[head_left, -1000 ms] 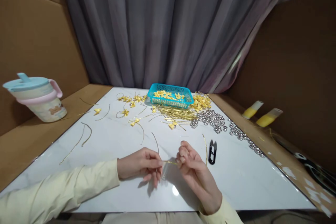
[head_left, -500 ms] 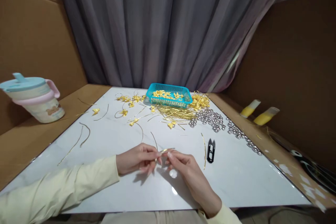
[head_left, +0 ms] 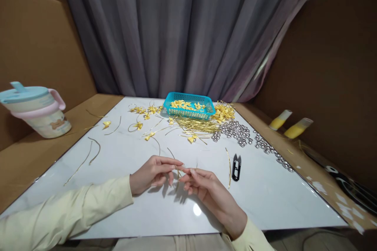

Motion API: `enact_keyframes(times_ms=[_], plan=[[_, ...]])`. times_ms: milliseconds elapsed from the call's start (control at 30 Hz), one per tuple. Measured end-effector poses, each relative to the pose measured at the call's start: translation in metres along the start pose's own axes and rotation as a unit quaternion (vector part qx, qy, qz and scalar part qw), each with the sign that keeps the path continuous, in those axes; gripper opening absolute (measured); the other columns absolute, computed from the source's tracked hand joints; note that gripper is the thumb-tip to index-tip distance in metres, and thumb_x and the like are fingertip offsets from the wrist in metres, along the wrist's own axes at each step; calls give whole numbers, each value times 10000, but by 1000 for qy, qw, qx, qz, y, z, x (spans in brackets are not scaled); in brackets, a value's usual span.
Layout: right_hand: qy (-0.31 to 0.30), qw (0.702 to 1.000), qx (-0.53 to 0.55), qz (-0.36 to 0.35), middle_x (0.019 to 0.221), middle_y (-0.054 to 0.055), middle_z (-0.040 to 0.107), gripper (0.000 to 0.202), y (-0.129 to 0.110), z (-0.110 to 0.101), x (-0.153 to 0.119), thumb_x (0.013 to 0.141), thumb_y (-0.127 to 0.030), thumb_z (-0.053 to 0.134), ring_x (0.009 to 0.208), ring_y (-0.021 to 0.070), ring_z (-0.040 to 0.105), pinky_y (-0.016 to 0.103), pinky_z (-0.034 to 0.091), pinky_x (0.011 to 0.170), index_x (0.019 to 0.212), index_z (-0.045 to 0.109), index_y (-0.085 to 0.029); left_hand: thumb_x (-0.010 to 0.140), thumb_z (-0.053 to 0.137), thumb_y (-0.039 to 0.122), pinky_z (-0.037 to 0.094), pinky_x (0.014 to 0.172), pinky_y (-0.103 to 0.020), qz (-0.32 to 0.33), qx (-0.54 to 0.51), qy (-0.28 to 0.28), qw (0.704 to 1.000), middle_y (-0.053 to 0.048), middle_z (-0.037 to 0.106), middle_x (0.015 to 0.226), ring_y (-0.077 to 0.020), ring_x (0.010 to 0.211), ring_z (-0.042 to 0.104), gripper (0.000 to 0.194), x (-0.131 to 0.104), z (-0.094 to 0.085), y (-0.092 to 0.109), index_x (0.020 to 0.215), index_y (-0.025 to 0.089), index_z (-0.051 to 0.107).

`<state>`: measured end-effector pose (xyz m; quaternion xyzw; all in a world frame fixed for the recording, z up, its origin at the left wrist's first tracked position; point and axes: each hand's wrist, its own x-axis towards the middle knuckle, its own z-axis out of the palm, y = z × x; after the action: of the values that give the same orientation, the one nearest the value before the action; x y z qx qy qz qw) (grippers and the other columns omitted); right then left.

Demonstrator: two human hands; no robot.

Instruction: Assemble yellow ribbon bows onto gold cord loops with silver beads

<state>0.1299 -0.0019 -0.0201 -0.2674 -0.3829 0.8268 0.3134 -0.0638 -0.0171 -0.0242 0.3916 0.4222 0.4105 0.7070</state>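
Near the front middle of the white table, my left hand [head_left: 156, 170] and my right hand [head_left: 210, 188] meet fingertip to fingertip. Both are closed in a pinch on a thin gold twist tie [head_left: 178, 173], which passes between them. One of its ends sticks up behind the left fingers; part of it is hidden by the fingertips. To the right of my right hand lie a straight gold tie [head_left: 229, 168] and black thread snips [head_left: 236, 168], blades pointing away. Beyond the hands are small yellow ribbon bows [head_left: 192, 139], some with ties attached.
A blue basket [head_left: 188, 115] holding yellow bows stands at the back. In front of it lies a bundle of gold ties [head_left: 197, 124]; silver beads [head_left: 235, 131] spread rightward. A lidded cup [head_left: 44, 115] stands left, and two yellow-filled tubes [head_left: 298, 128] lie right.
My left fingers have stretched over the twist tie and shifted slightly up. The right hand has turned a little, its fingertips still by the left ones. The table's other things stay put.
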Motion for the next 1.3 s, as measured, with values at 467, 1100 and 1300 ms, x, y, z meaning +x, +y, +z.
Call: enact_keyframes(times_ms=[467,1100,1300], plan=[[-24,999,24,18,966,144,684,258,3,-2,2,820,-290,604,867,179,647,314,447,860,922,685,-67,714,666,88,472,507,-97,-30,-182,-67,980,-124,701,910,-123,727,672,269,2,-6,-1,982,75,675],[0,998,68,20,940,100,688,167,-2,2,0,800,-265,626,906,156,633,301,422,922,878,682,-127,743,643,47,516,760,-153,-38,-158,-4,987,-121,651,1067,-118,847,649,300,3,-6,-4,1040,88,644],[-7,998,46,33,926,110,685,210,-2,0,-1,802,-296,623,851,151,645,264,463,813,881,673,-108,691,719,108,520,759,-156,-54,-141,-17,988,-118,667,998,-117,799,650,288,4,-5,-3,973,72,670]])
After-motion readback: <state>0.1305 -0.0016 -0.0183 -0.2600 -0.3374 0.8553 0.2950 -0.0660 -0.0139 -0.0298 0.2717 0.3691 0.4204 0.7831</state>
